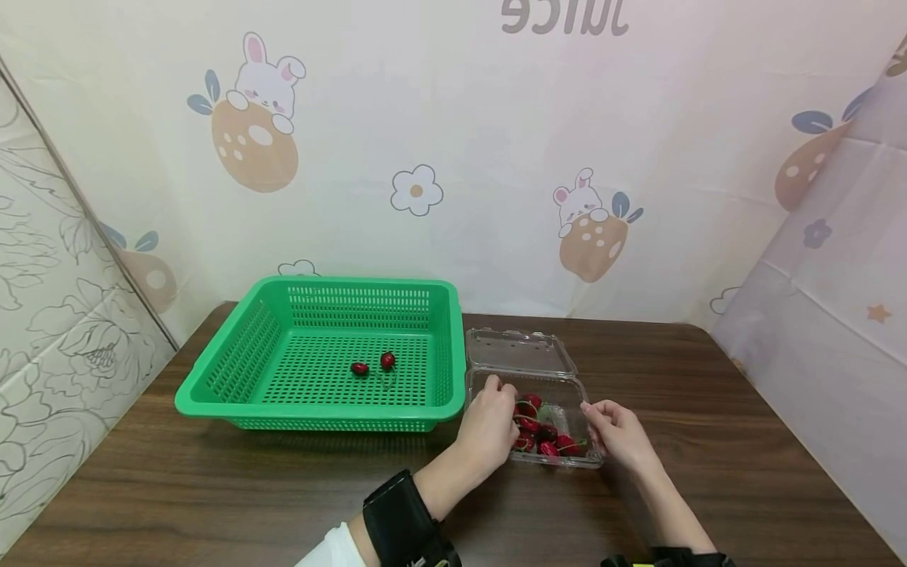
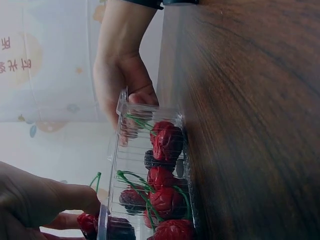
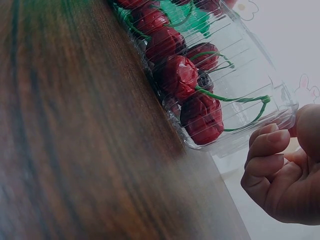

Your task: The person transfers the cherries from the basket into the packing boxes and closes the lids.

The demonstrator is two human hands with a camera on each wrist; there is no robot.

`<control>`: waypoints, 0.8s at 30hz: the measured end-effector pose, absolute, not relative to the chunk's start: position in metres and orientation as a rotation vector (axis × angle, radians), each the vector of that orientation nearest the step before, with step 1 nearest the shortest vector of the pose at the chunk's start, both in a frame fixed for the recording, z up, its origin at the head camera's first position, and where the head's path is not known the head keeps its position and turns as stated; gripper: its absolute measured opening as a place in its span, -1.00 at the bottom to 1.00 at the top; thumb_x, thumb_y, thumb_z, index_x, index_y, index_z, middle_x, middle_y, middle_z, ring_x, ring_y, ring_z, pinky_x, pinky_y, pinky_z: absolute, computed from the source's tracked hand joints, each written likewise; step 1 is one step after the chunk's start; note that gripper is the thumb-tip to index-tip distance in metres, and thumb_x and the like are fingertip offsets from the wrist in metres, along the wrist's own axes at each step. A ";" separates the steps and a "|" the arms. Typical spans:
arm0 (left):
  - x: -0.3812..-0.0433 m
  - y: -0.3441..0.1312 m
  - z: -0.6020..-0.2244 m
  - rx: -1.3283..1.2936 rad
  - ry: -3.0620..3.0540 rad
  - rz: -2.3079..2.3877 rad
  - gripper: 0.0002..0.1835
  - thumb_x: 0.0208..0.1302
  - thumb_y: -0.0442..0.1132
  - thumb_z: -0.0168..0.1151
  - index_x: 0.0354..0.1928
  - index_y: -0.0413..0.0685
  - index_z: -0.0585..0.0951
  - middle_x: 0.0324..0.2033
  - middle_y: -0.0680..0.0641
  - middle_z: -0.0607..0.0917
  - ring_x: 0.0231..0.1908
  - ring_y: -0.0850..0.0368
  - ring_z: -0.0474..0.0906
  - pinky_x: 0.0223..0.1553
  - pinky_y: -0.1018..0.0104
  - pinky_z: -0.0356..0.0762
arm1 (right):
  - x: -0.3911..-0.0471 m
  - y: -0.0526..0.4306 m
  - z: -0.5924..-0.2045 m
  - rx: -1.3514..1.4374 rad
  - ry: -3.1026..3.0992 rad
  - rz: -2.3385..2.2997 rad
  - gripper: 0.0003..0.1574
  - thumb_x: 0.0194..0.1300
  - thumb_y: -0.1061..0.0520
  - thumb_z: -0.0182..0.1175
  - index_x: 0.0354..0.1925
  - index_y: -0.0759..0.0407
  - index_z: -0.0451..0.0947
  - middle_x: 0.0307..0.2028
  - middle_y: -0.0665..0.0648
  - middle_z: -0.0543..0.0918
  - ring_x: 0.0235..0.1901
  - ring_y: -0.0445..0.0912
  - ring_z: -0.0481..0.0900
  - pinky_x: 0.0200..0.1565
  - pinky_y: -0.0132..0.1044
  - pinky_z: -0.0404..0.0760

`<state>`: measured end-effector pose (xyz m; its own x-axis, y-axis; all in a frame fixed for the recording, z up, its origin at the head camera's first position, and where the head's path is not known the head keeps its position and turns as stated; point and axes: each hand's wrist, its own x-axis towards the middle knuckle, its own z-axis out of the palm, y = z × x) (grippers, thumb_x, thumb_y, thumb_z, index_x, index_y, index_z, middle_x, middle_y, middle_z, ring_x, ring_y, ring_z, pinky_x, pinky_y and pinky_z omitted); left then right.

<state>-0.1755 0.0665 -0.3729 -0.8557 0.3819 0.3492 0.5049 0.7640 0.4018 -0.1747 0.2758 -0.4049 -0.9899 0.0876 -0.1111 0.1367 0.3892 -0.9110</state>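
Observation:
A clear plastic clamshell box point(image 1: 594, 457) lies on the table with its lid point(image 1: 520, 352) folded back. Several red cherries point(image 1: 547, 433) with green stems are inside it. My left hand point(image 1: 489, 421) reaches over the box's left side and, in the left wrist view, pinches a dark red cherry point(image 2: 87, 225) close by the rim. Meanwhile my right hand point(image 1: 623, 435) grips the box's right rim between thumb and curled fingers; the right wrist view shows those fingers point(image 3: 267, 155) at the box's corner.
Left of the box stands a green perforated plastic basket point(image 1: 446, 346), close beside it. Two cherries point(image 1: 387, 361) lie on the basket's floor. Beneath everything is a dark wood table point(image 1: 708, 441), with a printed curtain point(image 1: 482, 236) hanging behind its far edge.

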 end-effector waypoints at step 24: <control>-0.195 0.075 -0.372 -0.610 -2.971 -0.563 -0.81 -0.04 -0.27 0.34 -0.66 -0.15 0.56 -0.38 -0.18 0.51 -0.56 0.05 0.50 -0.54 0.36 0.45 | -0.175 0.276 -0.405 0.200 2.594 -1.682 -0.63 0.34 0.06 -0.07 -0.31 0.42 0.28 -0.71 0.03 0.33 -0.77 -0.21 0.23 -0.71 -0.40 0.26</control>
<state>-0.1955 0.0754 -0.3718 -0.9202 0.3705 0.1265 0.3911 0.8551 0.3403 -0.1750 0.2765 -0.4052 -0.9908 0.0841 -0.1065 0.1315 0.4022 -0.9061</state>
